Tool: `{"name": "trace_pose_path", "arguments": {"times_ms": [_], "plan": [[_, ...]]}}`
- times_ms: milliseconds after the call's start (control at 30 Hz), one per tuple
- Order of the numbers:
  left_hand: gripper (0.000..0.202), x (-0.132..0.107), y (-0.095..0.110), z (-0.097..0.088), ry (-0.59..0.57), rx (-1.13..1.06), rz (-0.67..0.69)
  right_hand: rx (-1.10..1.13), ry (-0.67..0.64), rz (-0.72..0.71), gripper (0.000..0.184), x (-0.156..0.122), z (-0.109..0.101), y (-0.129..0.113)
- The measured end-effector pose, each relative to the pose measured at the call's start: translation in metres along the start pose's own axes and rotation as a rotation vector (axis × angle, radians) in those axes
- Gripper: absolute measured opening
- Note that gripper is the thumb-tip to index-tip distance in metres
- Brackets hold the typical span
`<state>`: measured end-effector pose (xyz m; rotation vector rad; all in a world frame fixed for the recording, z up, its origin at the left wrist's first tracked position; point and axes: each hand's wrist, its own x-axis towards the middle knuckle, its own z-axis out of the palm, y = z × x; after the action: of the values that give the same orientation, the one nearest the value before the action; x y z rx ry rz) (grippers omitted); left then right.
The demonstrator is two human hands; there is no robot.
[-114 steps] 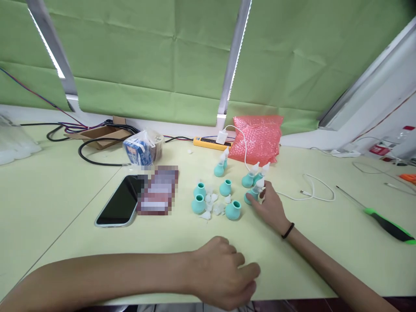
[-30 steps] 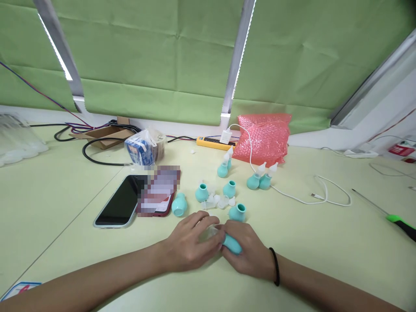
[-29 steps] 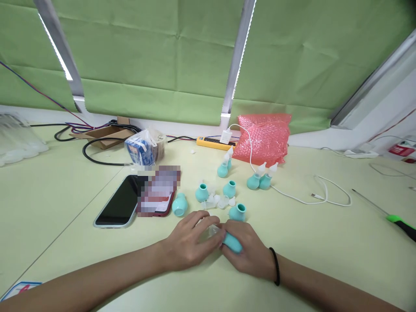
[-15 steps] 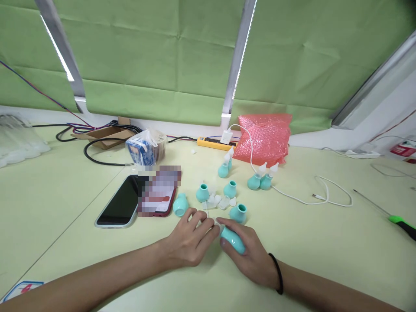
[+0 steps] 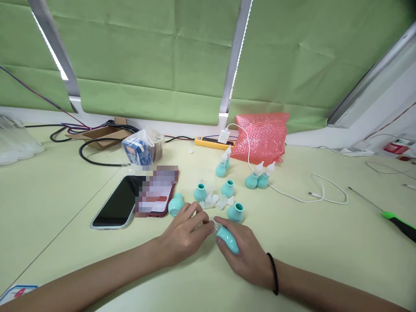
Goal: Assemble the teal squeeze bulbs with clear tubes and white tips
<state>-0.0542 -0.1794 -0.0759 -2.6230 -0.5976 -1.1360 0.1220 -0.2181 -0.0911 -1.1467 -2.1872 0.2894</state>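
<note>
My right hand [image 5: 248, 251] wraps round a teal rubber squeeze bulb [image 5: 228, 240], tilted with its mouth toward my left hand. A small clear plastic tube [image 5: 217, 225] sticks out of that mouth. My left hand [image 5: 185, 232] is closed, its thumb and fingertips pinching at the tube's far end; the fingers partly hide it. Close by on the table are loose teal bulbs: one on its side [image 5: 176, 205] by my left hand, and three with open mouths, such as the bulb [image 5: 235, 212] beyond my right hand. Among them lies a cluster of clear and white plastic pieces [image 5: 214, 200].
Several bulbs with white nozzles [image 5: 258, 177] stand farther back. Left are a black-screened phone [image 5: 113, 203] and a red-cased phone [image 5: 158, 195]. Behind are a bagged blue pack [image 5: 139, 149], a yellow power strip [image 5: 211, 143] and pink bubble wrap [image 5: 261, 138]. Right: a white cable [image 5: 300, 200] and screwdriver [image 5: 394, 219].
The view has shifted slightly, so everything sits a little to the left. My hands keep hold of the bulb and tube; the left fingers have shifted slightly, and more of the clear tube shows.
</note>
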Motion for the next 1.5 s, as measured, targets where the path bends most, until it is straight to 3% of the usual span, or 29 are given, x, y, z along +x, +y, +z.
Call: {"name": "trace_pose_path", "arguments": {"times_ms": [267, 433, 700, 1000, 1067, 1233, 1367, 1500], "plan": [[0.023, 0.002, 0.010, -0.011, -0.150, 0.285, 0.297, -0.038, -0.009, -0.049, 0.037, 0.001, 0.002, -0.001], [0.017, 0.003, 0.007, -0.007, -0.169, 0.386, 0.289, -0.004, -0.020, -0.032, 0.034, 0.002, 0.001, -0.001], [0.005, -0.002, 0.002, -0.001, -0.064, 0.299, 0.193, 0.149, -0.062, 0.195, 0.031, 0.003, -0.003, -0.004], [0.004, 0.002, -0.002, -0.011, 0.199, 0.147, 0.250, 0.205, -0.037, 0.341, 0.028, -0.004, -0.002, -0.009], [0.006, 0.003, -0.003, -0.011, 0.221, 0.121, 0.210, 0.173, 0.010, 0.270, 0.029, -0.007, -0.003, -0.009], [0.009, 0.006, -0.003, -0.007, 0.137, 0.058, -0.097, 0.086, 0.112, 0.030, 0.037, -0.015, -0.010, -0.009], [0.008, 0.003, -0.005, 0.002, 0.009, 0.025, -0.263, 0.088, 0.058, -0.123, 0.039, -0.013, -0.015, -0.009], [0.013, -0.003, -0.009, 0.010, -0.135, 0.011, -0.344, 0.106, -0.073, -0.254, 0.037, -0.007, -0.015, -0.012]]}}
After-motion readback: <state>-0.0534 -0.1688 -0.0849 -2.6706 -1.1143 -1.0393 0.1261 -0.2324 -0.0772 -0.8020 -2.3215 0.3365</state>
